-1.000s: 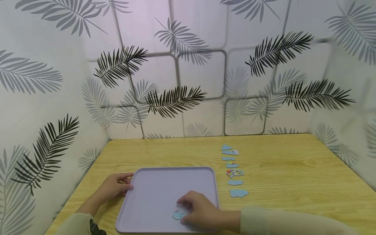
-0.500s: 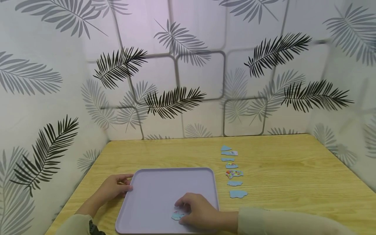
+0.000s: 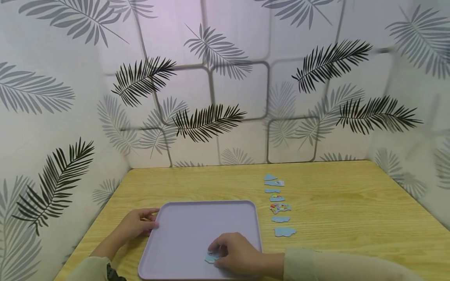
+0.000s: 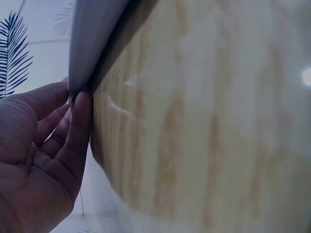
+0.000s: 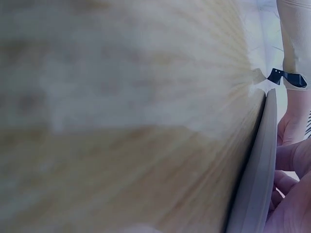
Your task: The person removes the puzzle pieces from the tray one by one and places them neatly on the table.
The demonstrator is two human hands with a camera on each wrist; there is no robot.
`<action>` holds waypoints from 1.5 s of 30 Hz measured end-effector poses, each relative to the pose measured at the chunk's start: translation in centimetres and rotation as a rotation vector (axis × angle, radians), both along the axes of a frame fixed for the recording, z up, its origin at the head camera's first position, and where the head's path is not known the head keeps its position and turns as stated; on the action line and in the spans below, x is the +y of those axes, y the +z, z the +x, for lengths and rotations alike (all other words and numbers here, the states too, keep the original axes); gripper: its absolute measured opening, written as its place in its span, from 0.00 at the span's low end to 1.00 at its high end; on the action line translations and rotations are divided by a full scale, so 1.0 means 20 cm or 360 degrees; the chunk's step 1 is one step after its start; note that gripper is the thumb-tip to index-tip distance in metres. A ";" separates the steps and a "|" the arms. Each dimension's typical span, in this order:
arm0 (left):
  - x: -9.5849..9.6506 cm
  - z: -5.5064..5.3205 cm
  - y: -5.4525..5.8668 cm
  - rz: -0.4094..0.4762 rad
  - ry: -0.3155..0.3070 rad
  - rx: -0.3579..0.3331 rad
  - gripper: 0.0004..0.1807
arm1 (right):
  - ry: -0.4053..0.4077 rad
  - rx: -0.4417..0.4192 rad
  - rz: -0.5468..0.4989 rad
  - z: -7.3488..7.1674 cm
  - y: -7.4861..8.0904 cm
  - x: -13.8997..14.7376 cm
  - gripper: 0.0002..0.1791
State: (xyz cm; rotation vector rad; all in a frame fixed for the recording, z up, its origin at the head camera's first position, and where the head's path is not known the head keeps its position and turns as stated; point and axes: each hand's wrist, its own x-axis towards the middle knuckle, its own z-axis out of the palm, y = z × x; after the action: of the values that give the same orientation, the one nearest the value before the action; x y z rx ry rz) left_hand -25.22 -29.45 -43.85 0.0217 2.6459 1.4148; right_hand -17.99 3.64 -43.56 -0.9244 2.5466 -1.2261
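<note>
A lavender tray (image 3: 179, 238) lies on the table. My left hand (image 3: 137, 224) holds its left rim; in the left wrist view the thumb and fingers (image 4: 77, 121) pinch the edge. My right hand (image 3: 235, 251) is over the tray's lower right part, its thumb and forefinger curled around a light blue puzzle piece (image 3: 211, 258) with a small printed picture. The hand covers part of that piece. In the right wrist view the tray's outer wall (image 5: 257, 179) hides the fingertips and the piece.
Right of the tray, several light blue puzzle pieces form a column running away from me; one piece (image 3: 280, 207) carries a bright multicoloured print and the nearest piece (image 3: 284, 232) is plain. The wood-grain table (image 3: 337, 203) meets a leaf-patterned wall covering (image 3: 239, 89) behind.
The right hand's fingers have moved slightly left and down, closer around the puzzle piece, covering more of it. The left hand and the column of pieces stay put.
</note>
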 end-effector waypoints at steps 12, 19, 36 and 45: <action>0.01 0.01 0.01 0.0054 -0.0015 -0.0001 0.30 | 0.0046 -0.0080 0.0060 0.00 0.01 0.00 0.15; 0.01 0.02 0.02 0.0061 -0.0013 0.0001 0.29 | 0.0074 -0.0161 -0.0030 -0.01 0.03 0.03 0.15; 0.00 0.00 0.01 0.0034 -0.0012 -0.0021 0.29 | 0.0213 -0.0103 -0.0192 -0.05 0.04 0.17 0.16; 0.01 0.01 0.02 -0.0023 0.0015 -0.0025 0.29 | 0.0190 -0.0121 -0.0181 -0.10 0.10 0.29 0.17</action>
State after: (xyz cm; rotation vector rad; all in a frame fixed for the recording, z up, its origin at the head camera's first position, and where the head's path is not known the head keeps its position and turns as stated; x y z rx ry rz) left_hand -25.04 -29.27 -43.47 -0.0032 2.6473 1.3925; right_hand -19.94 9.37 -41.55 -1.0171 2.3484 -1.3552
